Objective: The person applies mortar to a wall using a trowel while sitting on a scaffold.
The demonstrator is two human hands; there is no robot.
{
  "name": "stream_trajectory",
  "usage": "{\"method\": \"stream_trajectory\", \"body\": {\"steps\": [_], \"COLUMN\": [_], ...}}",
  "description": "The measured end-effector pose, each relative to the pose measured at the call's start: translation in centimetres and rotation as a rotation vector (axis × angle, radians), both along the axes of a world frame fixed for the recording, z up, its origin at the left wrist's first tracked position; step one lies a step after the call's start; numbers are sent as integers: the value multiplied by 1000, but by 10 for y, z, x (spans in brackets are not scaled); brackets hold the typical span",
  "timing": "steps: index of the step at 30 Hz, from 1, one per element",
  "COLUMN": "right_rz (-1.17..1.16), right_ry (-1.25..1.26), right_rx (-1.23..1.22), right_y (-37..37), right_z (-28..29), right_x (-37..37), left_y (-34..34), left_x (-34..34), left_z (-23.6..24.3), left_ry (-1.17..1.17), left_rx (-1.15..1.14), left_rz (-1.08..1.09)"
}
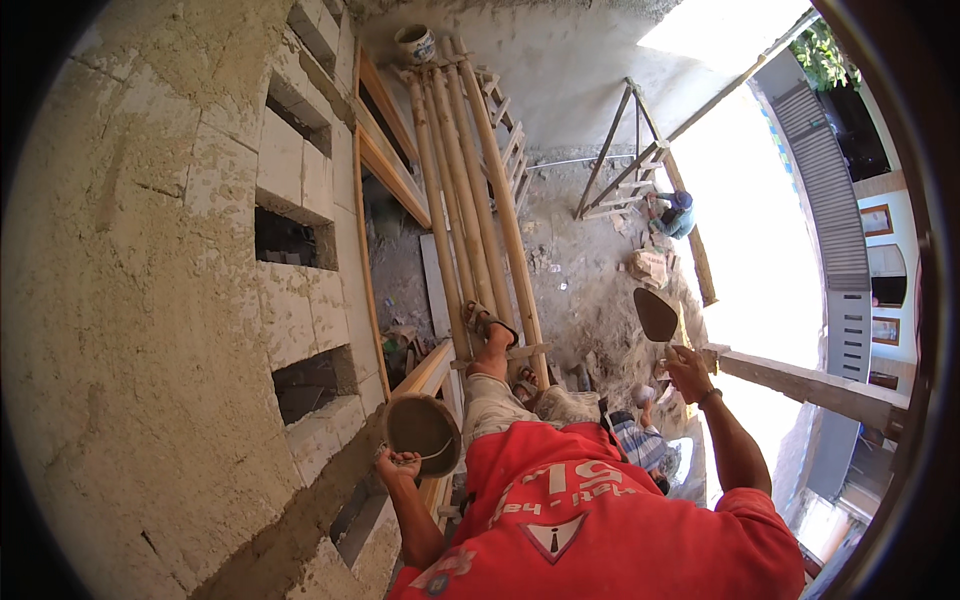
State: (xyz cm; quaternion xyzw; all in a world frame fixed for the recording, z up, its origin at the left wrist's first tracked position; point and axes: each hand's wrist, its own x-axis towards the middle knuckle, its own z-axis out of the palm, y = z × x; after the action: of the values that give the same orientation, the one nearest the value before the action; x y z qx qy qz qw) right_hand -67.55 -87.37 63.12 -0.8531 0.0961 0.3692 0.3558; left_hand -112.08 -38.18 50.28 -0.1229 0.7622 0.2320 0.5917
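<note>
A: Which thing is the largest you can see?
B: It is the block wall (150, 280), which fills the whole left side of the frame. Its wide face has rough grey mortar, and square openings go down along its right edge.

A: And after the wall?
B: The red shirt (640, 530) of the person, at the bottom centre. Above it, light wooden poles (494, 182) run side by side toward the upper centre, and the person's two feet in sandals (490, 325) rest at their lower end.

A: What is at the right?
B: A long beam (810, 385) crosses the right part of the frame. In the upper right of centre stands a triangular wooden frame (647, 117), and just beside it one co-worker (675, 218) bends down. Another person, in a striped garment (640, 440), is partly hidden near the red shirt.

A: Please tell me about the smaller things, and the hands.
B: The round bucket (424, 402) is in the lower part, left of centre, just beside the wall. The left hand (400, 463) is gripping it at its lower left; whether the fingers hold the rim or the thin handle, I cannot tell. The trowel (656, 314) is right of centre, with its dark blade pointing up in the frame. The right hand (688, 376) is closed around its handle, well apart from the bucket. A dark band (710, 396) is on that wrist.
</note>
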Motion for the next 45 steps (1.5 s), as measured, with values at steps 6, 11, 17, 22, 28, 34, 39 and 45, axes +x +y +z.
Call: {"method": "stream_trajectory", "body": {"steps": [6,11,17,22,28,34,39,45], "right_rz": [-48,-38,70,-47,-158,-217,-245,43], "right_ry": [6,57,59,101,85,105,143,61], "right_rx": [49,71,4,35,30,-40,-14,-33], "right_y": [93,172,197,195,178,166,198,264], "right_z": [17,30,21,23,12,-1,6,1], "right_x": [125,168,190,215,238,264,327,477], "left_y": [16,33,69,105,136,159,174,194], "left_x": [39,79,127,160,221,268,280,346], "left_z": [-2,0,-7,-5,3,6,-1,1], "left_ry": [-72,-27,-81,-159,-39,34,51,81], "left_rx": [80,149,217,178,126,97,89,72], "left_rz": [19,104,211,208,202,183,182,304]}}
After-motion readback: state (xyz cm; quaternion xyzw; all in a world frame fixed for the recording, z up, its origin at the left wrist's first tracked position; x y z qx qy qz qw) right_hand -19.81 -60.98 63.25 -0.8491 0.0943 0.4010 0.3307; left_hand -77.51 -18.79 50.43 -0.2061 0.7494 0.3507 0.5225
